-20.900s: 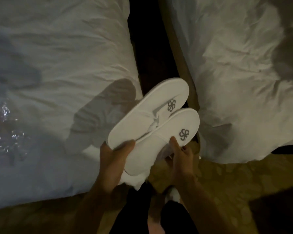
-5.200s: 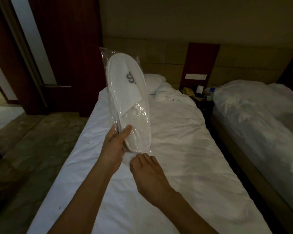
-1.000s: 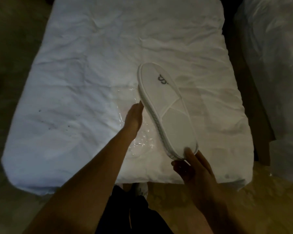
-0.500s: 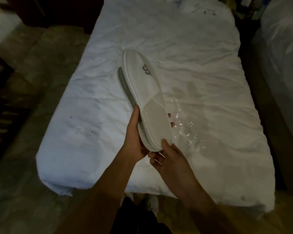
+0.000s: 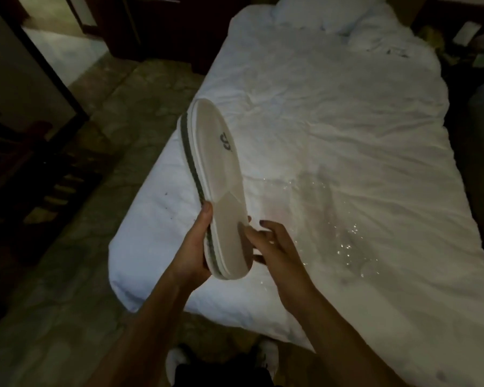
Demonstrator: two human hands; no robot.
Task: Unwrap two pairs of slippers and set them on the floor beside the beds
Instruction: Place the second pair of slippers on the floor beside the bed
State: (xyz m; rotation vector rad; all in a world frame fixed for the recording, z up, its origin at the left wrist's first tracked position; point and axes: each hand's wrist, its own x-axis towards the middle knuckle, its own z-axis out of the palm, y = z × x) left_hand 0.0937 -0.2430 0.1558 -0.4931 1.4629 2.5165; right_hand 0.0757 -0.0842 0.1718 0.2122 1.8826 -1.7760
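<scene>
A stacked pair of white slippers [image 5: 215,174] with a dark logo is held upright on edge above the foot of the white bed [image 5: 347,135]. My left hand [image 5: 196,247] grips the pair's toe end from the left, thumb along the sole edge. My right hand [image 5: 271,247] touches the toe end from the right, fingers loosely spread against the upper. The clear plastic wrapper [image 5: 344,233] lies crumpled and glinting on the bed sheet to the right of my hands.
Patterned floor [image 5: 76,275] runs along the bed's left side. A dark doorway and door frame [image 5: 53,60] stand at the upper left. A pillow [image 5: 319,12] lies at the bed's head. My feet [image 5: 179,358] stand at the bed's foot.
The slippers came out of the wrapper, which now lies on the bed. Over the last second my left hand took hold of the pair and my view swung left.
</scene>
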